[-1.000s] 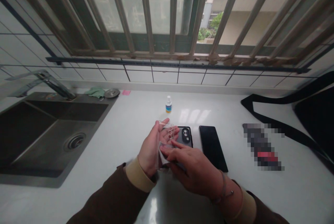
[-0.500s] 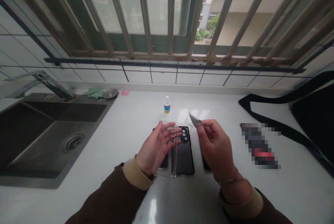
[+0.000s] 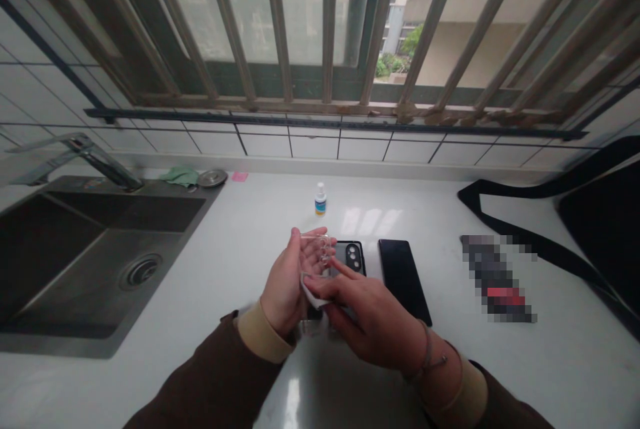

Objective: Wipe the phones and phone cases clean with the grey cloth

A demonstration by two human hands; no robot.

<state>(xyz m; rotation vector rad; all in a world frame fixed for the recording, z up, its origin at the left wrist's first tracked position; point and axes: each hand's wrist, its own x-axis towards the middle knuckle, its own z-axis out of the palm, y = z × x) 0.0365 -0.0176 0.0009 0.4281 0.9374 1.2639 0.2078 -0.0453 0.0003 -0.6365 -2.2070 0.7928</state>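
In my left hand (image 3: 290,279) rests a clear phone case (image 3: 316,242), held along its edge with the fingers behind it. My right hand (image 3: 370,319) presses a small pale cloth (image 3: 315,296) against the inside of that case, with the fingertips on top. Below the hands a black phone case (image 3: 363,259) with camera cut-outs lies on the counter, partly covered. Right of my right hand lies a black smartphone (image 3: 404,282). A small white bottle (image 3: 321,200) with a blue and yellow label stands upright beyond my hands.
The sink (image 3: 95,269) with its faucet (image 3: 100,156) is at the left. A green cloth (image 3: 181,176), a metal drain cover (image 3: 213,178) and a pink slip (image 3: 240,176) lie near the wall. On the right are a pixelated item (image 3: 500,279) and a black strap (image 3: 520,229).
My right hand has moved left and down, bringing the cloth onto the clear case. The smartphone it covered now shows. My left hand stays nearly in place.
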